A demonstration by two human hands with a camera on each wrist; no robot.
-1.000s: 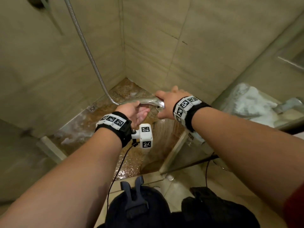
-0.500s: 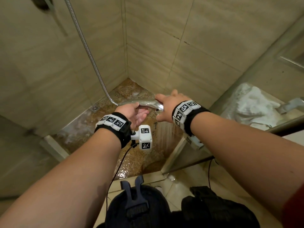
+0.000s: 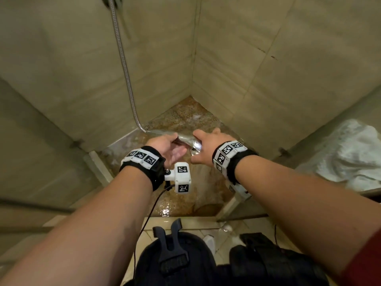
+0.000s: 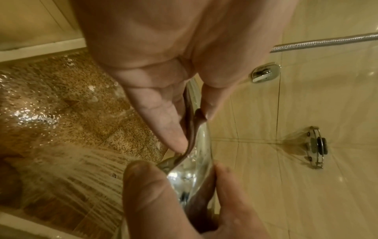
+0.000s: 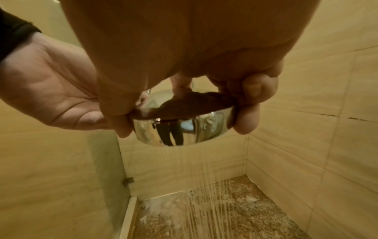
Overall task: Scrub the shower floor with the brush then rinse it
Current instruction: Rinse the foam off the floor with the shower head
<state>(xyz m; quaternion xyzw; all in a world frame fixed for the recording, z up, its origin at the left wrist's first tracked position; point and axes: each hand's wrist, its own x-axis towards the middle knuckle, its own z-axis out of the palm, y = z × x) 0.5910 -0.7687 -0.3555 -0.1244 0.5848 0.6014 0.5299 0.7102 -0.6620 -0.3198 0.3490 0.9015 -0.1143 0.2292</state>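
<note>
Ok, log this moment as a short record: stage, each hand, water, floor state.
stage: rinsing
tool: chrome shower head on a metal hose
right hand: grips the head's rim, face down
left hand: holds the handle end
water: running, spray hitting the speckled shower floor
floor state: wet, white foam patches remain
brush: not in view

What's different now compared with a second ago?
Very little. Both hands and the shower head drifted slightly toward the back corner, along with the view. The right hand keeps its grip on the head, the left hand on the handle, and water still sprays onto the shower floor.
</note>
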